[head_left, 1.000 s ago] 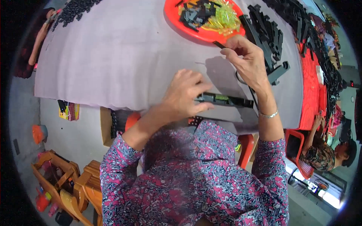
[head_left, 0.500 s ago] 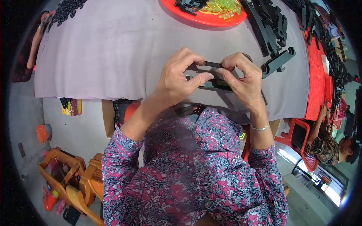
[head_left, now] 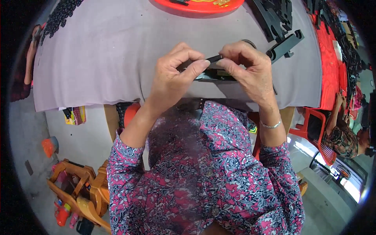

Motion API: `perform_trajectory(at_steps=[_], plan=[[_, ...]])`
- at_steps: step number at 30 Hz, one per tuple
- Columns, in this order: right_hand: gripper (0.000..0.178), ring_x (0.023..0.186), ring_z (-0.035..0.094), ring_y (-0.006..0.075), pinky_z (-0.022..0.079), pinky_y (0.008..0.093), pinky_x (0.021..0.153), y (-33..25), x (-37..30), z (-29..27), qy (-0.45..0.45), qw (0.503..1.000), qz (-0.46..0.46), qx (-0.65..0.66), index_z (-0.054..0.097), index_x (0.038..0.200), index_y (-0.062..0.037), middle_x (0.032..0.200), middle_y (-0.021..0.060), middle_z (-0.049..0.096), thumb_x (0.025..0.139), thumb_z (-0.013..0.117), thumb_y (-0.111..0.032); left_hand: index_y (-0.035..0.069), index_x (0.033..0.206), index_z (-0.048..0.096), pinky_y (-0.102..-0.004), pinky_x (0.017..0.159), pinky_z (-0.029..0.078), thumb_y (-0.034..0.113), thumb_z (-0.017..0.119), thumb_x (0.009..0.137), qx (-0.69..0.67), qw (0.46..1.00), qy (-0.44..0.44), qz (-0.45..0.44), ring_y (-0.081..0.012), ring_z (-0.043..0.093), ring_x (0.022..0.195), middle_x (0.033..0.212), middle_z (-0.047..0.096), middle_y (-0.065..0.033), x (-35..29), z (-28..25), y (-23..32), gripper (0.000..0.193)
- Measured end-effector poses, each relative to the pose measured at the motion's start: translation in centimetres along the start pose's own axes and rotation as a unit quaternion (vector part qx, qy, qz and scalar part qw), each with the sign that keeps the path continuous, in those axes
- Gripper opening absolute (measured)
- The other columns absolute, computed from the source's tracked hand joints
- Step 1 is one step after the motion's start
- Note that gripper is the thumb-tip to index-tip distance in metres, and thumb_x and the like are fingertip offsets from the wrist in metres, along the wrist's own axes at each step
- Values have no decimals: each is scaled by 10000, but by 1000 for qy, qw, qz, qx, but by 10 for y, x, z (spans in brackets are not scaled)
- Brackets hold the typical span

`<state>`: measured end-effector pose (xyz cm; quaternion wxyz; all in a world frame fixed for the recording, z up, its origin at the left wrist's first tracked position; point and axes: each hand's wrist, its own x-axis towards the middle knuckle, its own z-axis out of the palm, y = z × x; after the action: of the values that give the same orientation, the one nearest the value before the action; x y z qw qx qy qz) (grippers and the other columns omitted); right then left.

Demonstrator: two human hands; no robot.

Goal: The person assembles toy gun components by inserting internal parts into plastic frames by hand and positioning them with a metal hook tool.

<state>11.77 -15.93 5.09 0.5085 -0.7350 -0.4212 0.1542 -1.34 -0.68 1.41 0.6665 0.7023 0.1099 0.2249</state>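
I see the left hand (head_left: 171, 72) and right hand (head_left: 252, 69) each pinching one end of a small black piece (head_left: 214, 58), upper middle of the frame; a longer black part (head_left: 213, 75) shows just below; a red tray (head_left: 199, 14) sits at the top edge.

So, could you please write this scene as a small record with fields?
Left hand: the left hand pinches one end of a small black strip
Right hand: the right hand pinches its other end
Under hands: longer black part, partly hidden
Surface: grey tablecloth
Far edge of view: red plate with black and yellowish pieces, cut off by the frame
Right of plate: pile of long black parts
Upper left: heap of small black pieces
Right wrist: silver bracelet
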Motion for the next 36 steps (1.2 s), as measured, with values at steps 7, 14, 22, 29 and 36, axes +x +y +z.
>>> perform_trajectory(at_steps=[7,14,22,29,36], plan=[[80,687,593,43,493,218,617,-5,-14,-7,5,995,76,69,678,869,16,731,-1,659,856,737,-38,-32,884,661,-264,767,464,-5,709,849,111,989,-43,93,-153,590,840,889,621,-61,-1,3,2,65],[63,626,530,26,427,199,558,-9,-28,-14,62,989,105,81,678,853,4,694,-40,607,867,726,-34,34,928,682,-361,845,436,141,814,734,198,968,-49,148,-236,591,836,856,610,-65,3,16,14,258],[136,551,432,1,306,192,483,-9,-39,-28,83,947,291,112,657,789,-15,634,-70,534,892,714,-83,70,1030,692,-395,899,418,223,838,674,349,921,-92,148,-274,597,925,940,621,-58,2,14,-3,413],[132,573,515,16,395,181,518,-13,-38,-14,86,939,320,97,665,799,12,639,-41,581,891,710,-70,91,987,700,-400,793,428,200,844,646,358,918,-99,136,-272,585,872,883,597,-53,1,14,-10,386],[131,568,527,23,415,195,515,-21,-35,-4,85,927,347,115,667,800,19,632,-23,599,891,705,-67,100,988,690,-412,755,428,196,844,646,354,921,-86,136,-281,579,850,864,585,-62,-1,18,-12,387]])
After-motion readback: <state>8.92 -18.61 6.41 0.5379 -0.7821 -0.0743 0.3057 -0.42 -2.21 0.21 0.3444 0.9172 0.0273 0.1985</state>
